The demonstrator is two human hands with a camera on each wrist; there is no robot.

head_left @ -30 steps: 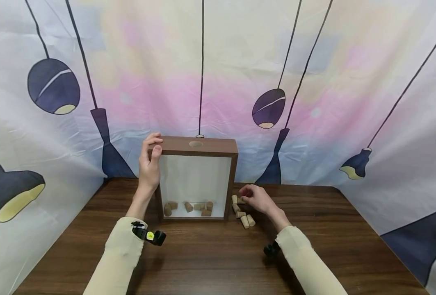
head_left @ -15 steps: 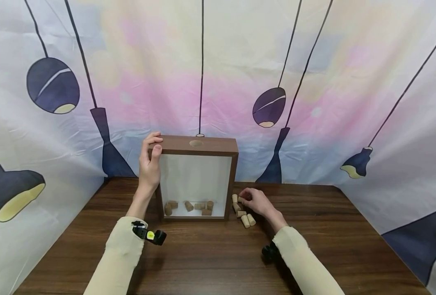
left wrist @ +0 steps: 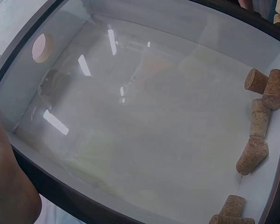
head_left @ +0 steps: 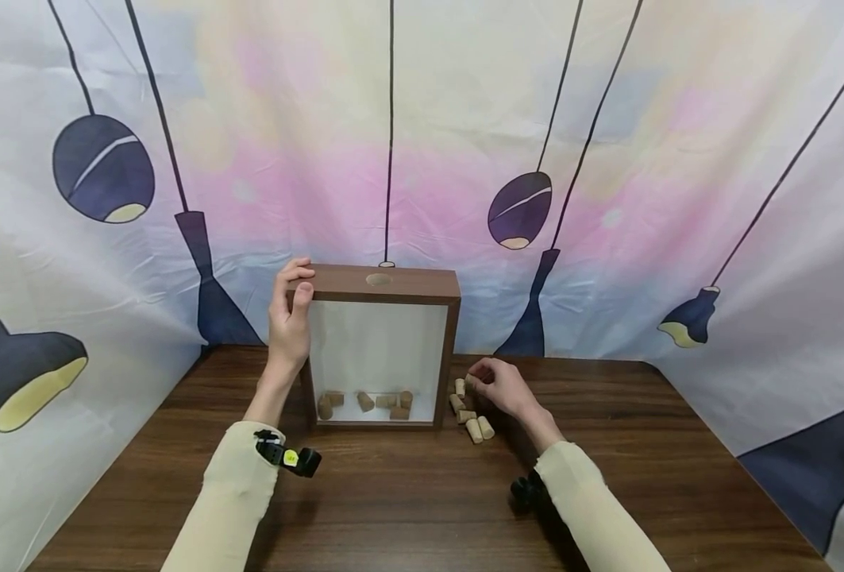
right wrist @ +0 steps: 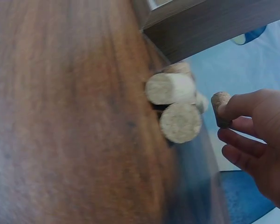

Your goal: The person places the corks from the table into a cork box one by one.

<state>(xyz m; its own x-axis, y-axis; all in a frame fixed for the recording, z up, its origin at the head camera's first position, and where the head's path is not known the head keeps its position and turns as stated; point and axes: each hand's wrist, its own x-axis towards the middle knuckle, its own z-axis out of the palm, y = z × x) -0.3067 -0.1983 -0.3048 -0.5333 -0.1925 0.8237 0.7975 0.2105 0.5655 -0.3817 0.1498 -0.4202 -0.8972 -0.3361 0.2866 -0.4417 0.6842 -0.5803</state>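
Observation:
A brown shadow-box frame (head_left: 422, 283) with a clear front stands upright on the table, a round hole (head_left: 379, 280) in its top. Several corks (left wrist: 259, 116) lie along its bottom inside. My left hand (head_left: 290, 326) grips the box's upper left corner, thumb on the front edge and fingers over the top; only part of it shows in the left wrist view. To the right of the box, my right hand (head_left: 506, 388) pinches a single cork (right wrist: 220, 107) between thumb and fingers. Below that hand lies a small group of loose corks (head_left: 474, 430).
The dark wood table (head_left: 393, 508) extends in front of the box and to both sides. Behind it hangs a cloth backdrop (head_left: 307, 159) printed with lamps. A wrist camera (head_left: 307, 461) sits on the left sleeve.
My right hand has taken a cork from the back of the loose group and drawn it slightly up and right. One neighbouring cork has shifted a little. The left hand and box stay put.

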